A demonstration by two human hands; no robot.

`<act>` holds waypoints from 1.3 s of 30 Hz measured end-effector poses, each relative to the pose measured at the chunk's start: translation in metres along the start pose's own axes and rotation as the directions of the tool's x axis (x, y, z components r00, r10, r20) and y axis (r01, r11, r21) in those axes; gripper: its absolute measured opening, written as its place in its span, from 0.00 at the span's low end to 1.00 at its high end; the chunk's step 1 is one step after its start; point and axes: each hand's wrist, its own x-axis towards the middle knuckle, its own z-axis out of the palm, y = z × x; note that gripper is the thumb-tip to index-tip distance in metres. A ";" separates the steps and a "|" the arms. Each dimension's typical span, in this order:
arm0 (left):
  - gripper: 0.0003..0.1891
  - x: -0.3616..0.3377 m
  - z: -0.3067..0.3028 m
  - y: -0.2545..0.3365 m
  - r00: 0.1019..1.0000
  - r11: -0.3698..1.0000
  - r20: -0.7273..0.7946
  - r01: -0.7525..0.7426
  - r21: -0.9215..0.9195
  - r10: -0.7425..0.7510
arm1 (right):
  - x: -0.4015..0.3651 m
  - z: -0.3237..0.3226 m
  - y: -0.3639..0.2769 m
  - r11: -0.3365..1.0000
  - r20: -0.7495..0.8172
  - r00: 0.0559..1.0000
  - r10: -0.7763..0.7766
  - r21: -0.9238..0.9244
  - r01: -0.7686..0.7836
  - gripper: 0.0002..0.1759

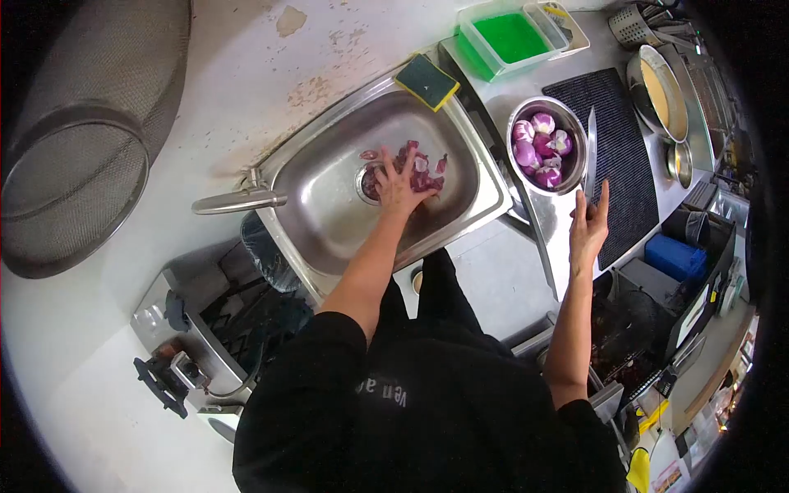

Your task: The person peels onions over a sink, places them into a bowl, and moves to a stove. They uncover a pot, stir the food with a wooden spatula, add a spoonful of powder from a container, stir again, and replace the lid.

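Note:
In the steel sink (320, 185), my left hand (396, 191) reaches down with fingers spread over dark red onion skins (423, 177) beside the drain. Whether its fingertips grip any skin is not clear. My right hand (588, 230) is raised at the counter's edge, fingers apart, holding nothing. Just beyond it stands a steel bowl (532, 105) with several peeled purple onions (543, 146). A knife (591, 148) lies between the bowl and the black ribbed mat (629, 164).
A faucet (238, 200) reaches over the sink's left side. On the sink's far corner rests a sponge (426, 82). A tub of green liquid (509, 39) stands behind the bowl. To the right is a pan (662, 90); mesh strainers (74, 189) hang at left.

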 end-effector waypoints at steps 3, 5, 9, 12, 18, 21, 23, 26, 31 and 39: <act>0.38 -0.003 0.014 -0.008 0.971 0.967 -0.098 -0.199 0.157 0.216 | -0.008 -0.007 0.004 0.996 -0.016 0.998 0.062 0.070 -0.061 0.33; 0.33 0.003 0.034 -0.034 0.937 0.936 -0.130 -0.298 0.185 0.324 | -0.012 -0.010 0.008 0.986 -0.018 0.993 0.119 0.120 -0.116 0.31; 0.24 -0.003 0.037 -0.056 0.910 0.931 -0.214 -0.325 0.169 0.356 | -0.015 -0.014 0.018 0.975 0.004 0.993 0.117 0.187 -0.116 0.31; 0.25 -0.008 0.038 -0.064 0.916 0.943 -0.238 -0.291 0.160 0.323 | -0.015 -0.014 0.015 0.984 -0.004 0.992 0.123 0.132 -0.122 0.30; 0.27 0.003 0.045 -0.090 0.870 0.894 -0.205 -0.436 0.102 0.448 | -0.018 -0.005 0.017 0.963 -0.010 0.993 0.122 0.244 -0.116 0.29; 0.24 0.017 0.030 -0.098 0.921 0.910 -0.062 -0.390 -0.140 0.385 | -0.018 -0.001 0.006 0.954 -0.002 0.997 0.081 0.290 -0.077 0.28; 0.21 0.015 0.007 -0.102 0.948 0.899 -0.070 -0.318 -0.303 0.311 | -0.018 0.000 -0.004 0.950 -0.009 0.998 0.068 0.307 -0.062 0.28; 0.14 -0.014 -0.046 -0.107 0.972 0.854 -0.185 -0.219 -0.471 0.147 | -0.019 0.003 -0.018 0.943 -0.034 0.998 0.043 0.332 -0.029 0.28; 0.09 -0.097 -0.144 -0.157 0.951 0.594 -0.211 -0.037 -0.803 -0.226 | -0.034 0.014 -0.051 0.930 -0.037 0.999 0.010 0.367 0.004 0.29; 0.08 -0.147 -0.174 -0.319 0.795 0.482 -0.437 -0.212 -0.850 -0.421 | -0.076 0.036 -0.102 0.916 0.037 0.997 -0.067 0.398 0.047 0.29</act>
